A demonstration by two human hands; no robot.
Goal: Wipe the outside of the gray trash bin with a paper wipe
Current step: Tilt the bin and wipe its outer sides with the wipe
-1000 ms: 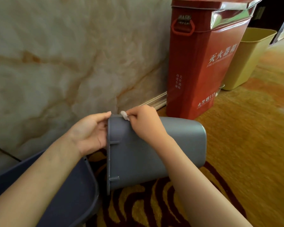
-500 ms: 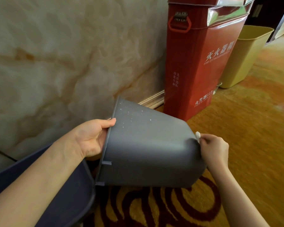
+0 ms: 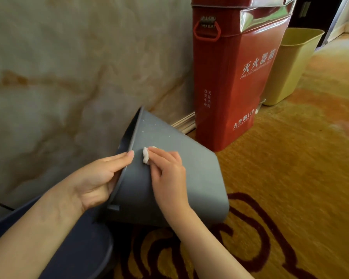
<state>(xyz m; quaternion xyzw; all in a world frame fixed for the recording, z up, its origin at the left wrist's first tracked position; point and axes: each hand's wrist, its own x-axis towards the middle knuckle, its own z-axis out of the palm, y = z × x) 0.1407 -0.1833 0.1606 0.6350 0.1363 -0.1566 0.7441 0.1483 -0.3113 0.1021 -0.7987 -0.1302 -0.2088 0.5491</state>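
On my feed the gray trash bin (image 3: 179, 178) is tipped on its side over the patterned carpet (image 3: 290, 178), its open mouth facing the left hand (image 3: 97, 178) and its closed base lying out past the knuckles of the right hand (image 3: 167, 174). I can see the left thumb laid straight across the rim onto the outer wall. The other left fingers go behind the rim into the mouth and are hidden from me, so I read it as a grip on the rim. The right fingers are bent, with a small crumpled paper wipe (image 3: 145, 157) held under their tips and pressed flat against the bin's outer wall. The wipe sits just beside the left thumb tip, close to the rim but not on it. Beyond both sets of fingertips, higher up the same wall, I make out a scatter of white specks (image 3: 143, 125). Under the left forearm lies the curved edge of a dark blue bin (image 3: 79, 248). Well past the right fingertips a red fire extinguisher box (image 3: 230, 77) stands upright against the marble wall (image 3: 69, 67), and a yellow waste bin (image 3: 290, 67) stands just beside it on its far side.
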